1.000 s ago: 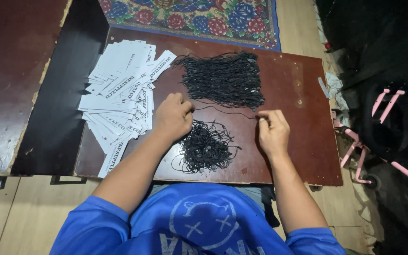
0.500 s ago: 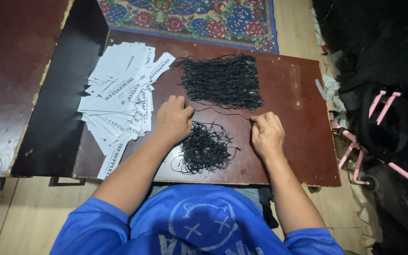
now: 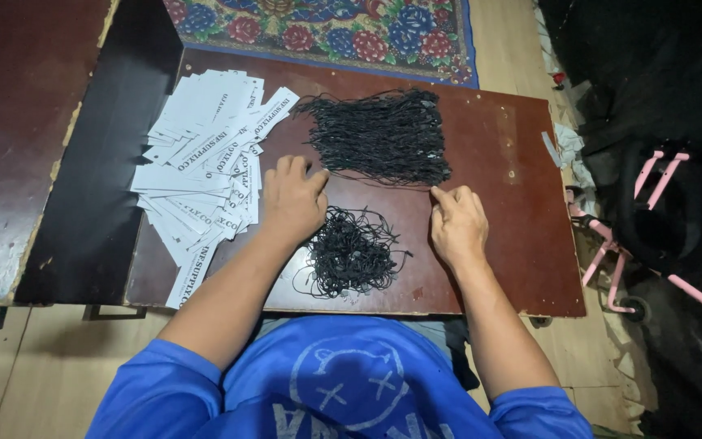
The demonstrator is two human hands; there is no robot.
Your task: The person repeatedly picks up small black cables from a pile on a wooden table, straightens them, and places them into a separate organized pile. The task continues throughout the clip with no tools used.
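Note:
My left hand (image 3: 292, 202) lies knuckles-up on the dark red-brown table (image 3: 513, 244), its thumb at the lower left corner of a flat bundle of black strings (image 3: 383, 138). My right hand (image 3: 458, 223) rests to the right, fingers curled, with its forefinger at the bundle's lower right corner. One thin black string (image 3: 379, 183) runs between the two hands, and each seems to pinch an end. A tangled heap of black strings (image 3: 351, 252) sits between my wrists. A fanned pile of white paper tags (image 3: 201, 154) lies just left of my left hand.
A second dark tabletop (image 3: 10, 122) stands at the left across a black gap. A flowered rug (image 3: 327, 24) lies beyond the table. A black bag on a pink frame (image 3: 660, 219) stands at the right. A small white scrap (image 3: 549, 148) lies near the table's right edge.
My right hand has drawn slightly inward toward the left hand, shortening the string held between them. My left hand has stayed beside the tags.

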